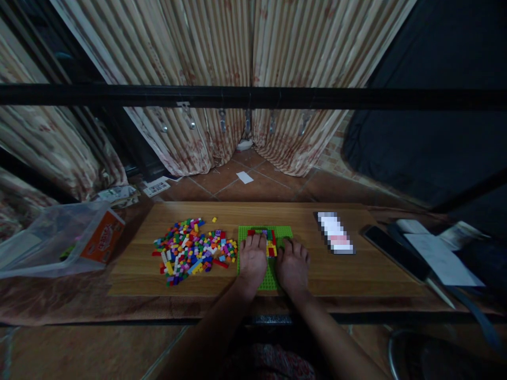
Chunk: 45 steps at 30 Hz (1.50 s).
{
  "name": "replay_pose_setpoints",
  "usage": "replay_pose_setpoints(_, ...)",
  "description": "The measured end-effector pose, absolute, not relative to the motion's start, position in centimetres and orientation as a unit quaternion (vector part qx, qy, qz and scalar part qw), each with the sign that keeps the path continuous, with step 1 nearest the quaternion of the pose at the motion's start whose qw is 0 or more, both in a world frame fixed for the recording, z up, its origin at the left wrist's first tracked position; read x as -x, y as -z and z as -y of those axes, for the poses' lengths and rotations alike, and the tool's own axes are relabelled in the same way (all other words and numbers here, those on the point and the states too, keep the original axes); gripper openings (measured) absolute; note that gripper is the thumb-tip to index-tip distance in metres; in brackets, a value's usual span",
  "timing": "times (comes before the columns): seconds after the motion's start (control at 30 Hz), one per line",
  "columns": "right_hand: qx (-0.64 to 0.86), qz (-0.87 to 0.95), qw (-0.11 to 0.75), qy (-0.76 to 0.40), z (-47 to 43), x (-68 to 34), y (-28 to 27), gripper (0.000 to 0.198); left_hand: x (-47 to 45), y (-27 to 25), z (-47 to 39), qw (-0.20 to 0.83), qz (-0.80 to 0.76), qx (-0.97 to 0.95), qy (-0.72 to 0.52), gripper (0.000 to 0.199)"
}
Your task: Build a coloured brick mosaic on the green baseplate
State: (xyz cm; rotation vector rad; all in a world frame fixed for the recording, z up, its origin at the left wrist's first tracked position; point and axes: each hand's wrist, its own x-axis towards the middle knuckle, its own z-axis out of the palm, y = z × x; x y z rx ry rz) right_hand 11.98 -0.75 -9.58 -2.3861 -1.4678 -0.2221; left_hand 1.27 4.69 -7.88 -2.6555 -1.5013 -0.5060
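Observation:
A green studded baseplate (269,284) lies on a wooden board in front of me. Several small toy bricks (271,249) in red, yellow, green and purple are set on its upper middle. My left hand (252,259) rests palm down over the plate's left side, its fingers stretched forward across the left part of these bricks and covering some of them. Across the plate's right edge lies my right hand (293,263), fingers apart and bent a little, partly on the wood. I see nothing held in either hand; what is under the palms is hidden.
Left of the plate spreads a pile of loose bricks (190,250) on the wooden board (134,269). A phone (336,233) with a blurred screen lies to the right. Beyond are a dark long object (396,253), papers (443,258) and, far left, a clear plastic box (59,243). A black bar (253,97) crosses ahead.

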Motion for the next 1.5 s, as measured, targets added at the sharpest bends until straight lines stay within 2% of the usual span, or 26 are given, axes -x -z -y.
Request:
replay_pose_setpoints(0.33, 0.838, 0.515, 0.162, 0.079, 0.7, -11.9, 9.7, 0.033, -1.4, 8.4, -4.8, 0.018, 0.488, 0.853, 0.185, 0.037)
replay_pose_setpoints(0.63, 0.836, 0.518, 0.168, 0.075, 0.8, -12.0, 9.7, 0.034, -1.3, 8.0, -4.7, 0.003, 0.486, 0.852, 0.198, 0.020)
replay_pose_setpoints(1.5, 0.835, 0.519, 0.166, 0.075, 0.8, -12.0, 9.7, 0.034, -0.7, 9.3, -4.6, -0.003, 0.461, 0.852, 0.248, 0.029)
